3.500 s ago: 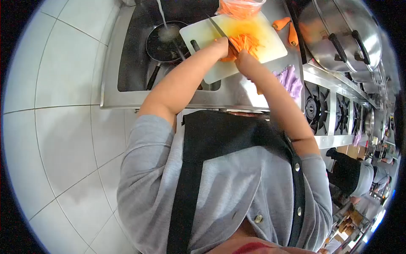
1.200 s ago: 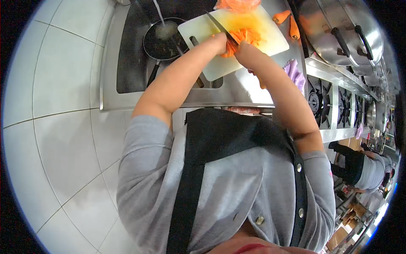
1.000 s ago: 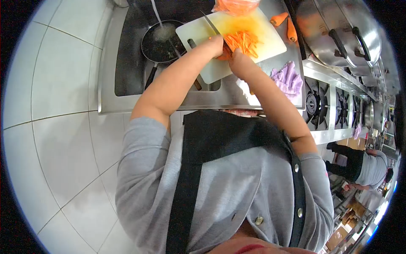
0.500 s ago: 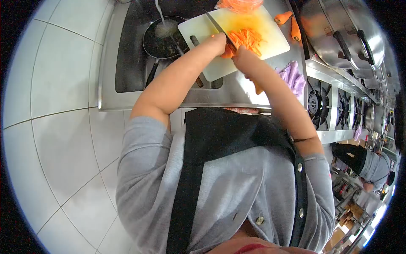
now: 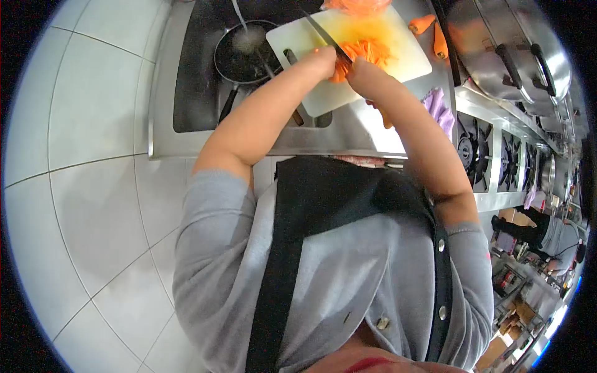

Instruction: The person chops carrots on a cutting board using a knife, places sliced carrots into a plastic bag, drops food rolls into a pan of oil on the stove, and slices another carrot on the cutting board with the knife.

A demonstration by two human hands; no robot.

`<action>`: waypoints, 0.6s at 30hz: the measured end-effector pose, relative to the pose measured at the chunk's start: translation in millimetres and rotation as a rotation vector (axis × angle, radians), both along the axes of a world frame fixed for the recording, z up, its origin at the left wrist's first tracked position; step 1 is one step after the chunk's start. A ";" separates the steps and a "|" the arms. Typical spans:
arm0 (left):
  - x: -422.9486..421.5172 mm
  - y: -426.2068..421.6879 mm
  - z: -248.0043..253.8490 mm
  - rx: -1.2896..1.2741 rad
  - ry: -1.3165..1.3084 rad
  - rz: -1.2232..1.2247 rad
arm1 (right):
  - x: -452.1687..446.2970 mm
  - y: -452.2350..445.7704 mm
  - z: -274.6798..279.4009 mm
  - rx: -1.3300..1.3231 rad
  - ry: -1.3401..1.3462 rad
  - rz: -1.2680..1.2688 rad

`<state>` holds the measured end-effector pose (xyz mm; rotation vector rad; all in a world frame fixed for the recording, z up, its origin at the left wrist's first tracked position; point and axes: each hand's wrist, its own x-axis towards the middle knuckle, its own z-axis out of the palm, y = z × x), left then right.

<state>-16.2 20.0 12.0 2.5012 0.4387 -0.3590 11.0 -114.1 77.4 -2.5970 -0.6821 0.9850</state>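
Observation:
A white cutting board (image 5: pixel 407 59) lies tilted across the sink edge, with thin carrot strips (image 5: pixel 371 52) heaped on it. My right hand (image 5: pixel 367 76) is closed round the handle end of a knife (image 5: pixel 324 35), its blade pointing up and left over the board. Left of the blade, my left hand (image 5: pixel 322 62) is closed against carrot pieces at the board's middle; its fingertips are partly hidden. A clear bag of orange shreds (image 5: pixel 357 6) sits at the board's far edge.
Water runs into a black pan (image 5: pixel 245 55) in the sink (image 5: pixel 196 81). Two carrots (image 5: pixel 440 42), a purple cloth (image 5: pixel 439 110) and a large steel pot (image 5: pixel 491 43) are right of the board. Beyond are burners (image 5: pixel 467 149) and another person (image 5: pixel 558 242).
The knife and both hands have stayed close together over the board, with small shifts at the carrot strips. The view has shifted slightly. The person in the background has moved.

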 end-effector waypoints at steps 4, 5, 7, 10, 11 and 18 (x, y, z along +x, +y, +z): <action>-1.4 1.3 -3.5 0.068 -0.060 -0.028 | -5.5 -8.0 -43.9 0.031 -0.105 -0.010; -1.8 -0.2 -3.8 0.047 -0.071 -0.003 | 6.2 -17.9 -107.5 0.217 -0.487 0.131; 2.2 3.5 -1.2 0.033 -0.089 0.033 | 3.9 -4.0 -52.8 0.147 -0.299 0.083; 3.0 1.4 4.9 -0.011 0.044 0.006 | -2.0 0.2 -9.9 0.042 -0.082 0.020; 0.7 1.0 7.0 -0.015 0.028 0.010 | -10.2 -2.2 -5.2 0.047 -0.046 -0.020; -2.8 0.9 5.6 -0.048 -0.001 0.034 | -8.2 -3.7 -7.5 0.048 -0.046 0.004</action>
